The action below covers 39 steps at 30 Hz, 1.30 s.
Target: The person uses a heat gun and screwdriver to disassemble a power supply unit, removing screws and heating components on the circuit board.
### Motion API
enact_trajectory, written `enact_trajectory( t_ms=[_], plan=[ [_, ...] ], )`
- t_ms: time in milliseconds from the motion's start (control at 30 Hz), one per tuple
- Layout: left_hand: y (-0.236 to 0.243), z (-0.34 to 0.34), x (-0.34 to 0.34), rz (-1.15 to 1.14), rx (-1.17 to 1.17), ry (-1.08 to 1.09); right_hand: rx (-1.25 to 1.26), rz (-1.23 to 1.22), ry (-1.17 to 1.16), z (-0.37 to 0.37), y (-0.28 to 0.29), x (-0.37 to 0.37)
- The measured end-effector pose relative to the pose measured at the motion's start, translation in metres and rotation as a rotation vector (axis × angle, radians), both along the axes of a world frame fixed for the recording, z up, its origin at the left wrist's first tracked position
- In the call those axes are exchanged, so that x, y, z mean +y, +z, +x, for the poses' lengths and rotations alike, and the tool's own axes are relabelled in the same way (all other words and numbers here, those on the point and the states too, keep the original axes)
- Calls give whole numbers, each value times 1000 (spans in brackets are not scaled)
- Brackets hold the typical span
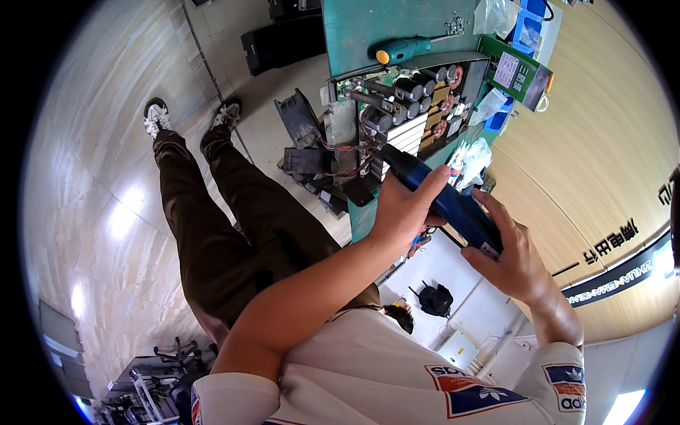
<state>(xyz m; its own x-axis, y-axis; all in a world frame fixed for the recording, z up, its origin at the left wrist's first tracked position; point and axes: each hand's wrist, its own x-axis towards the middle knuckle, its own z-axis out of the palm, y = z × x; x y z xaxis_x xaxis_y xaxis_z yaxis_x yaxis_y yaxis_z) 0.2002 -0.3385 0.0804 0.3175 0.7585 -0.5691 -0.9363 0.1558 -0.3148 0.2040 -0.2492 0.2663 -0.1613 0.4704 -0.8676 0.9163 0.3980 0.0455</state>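
Gripping a dark blue tool (462, 214), right of centre: left hand (405, 203) wrapped behind its black tip, right hand (518, 259) clasping its rear.

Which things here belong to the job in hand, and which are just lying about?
Likely in the job:
- dark blue tool, in left hand and right hand
- open electronic unit by its nose

Apparently lying about:
- green box
- black bag

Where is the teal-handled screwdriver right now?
The screwdriver lies upper centre in the head view, on the green worktop, beside the open electronics unit, left of the green box.
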Motion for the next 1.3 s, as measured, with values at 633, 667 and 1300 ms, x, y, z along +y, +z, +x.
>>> enact_trajectory(
  t_ms=[633, 667, 1300],
  plan=[
    [-1, -4, -1, -1, 25, -44, -128, 148, 480, 12, -2, -21],
    [0, -4, -1, -6, 21, -49, -113, 152, 470, 11, -2, -20],
    [-4, -5, -5, 39, 2, -17, -88, 37, 159, -7, 0, -15]
  ],
)
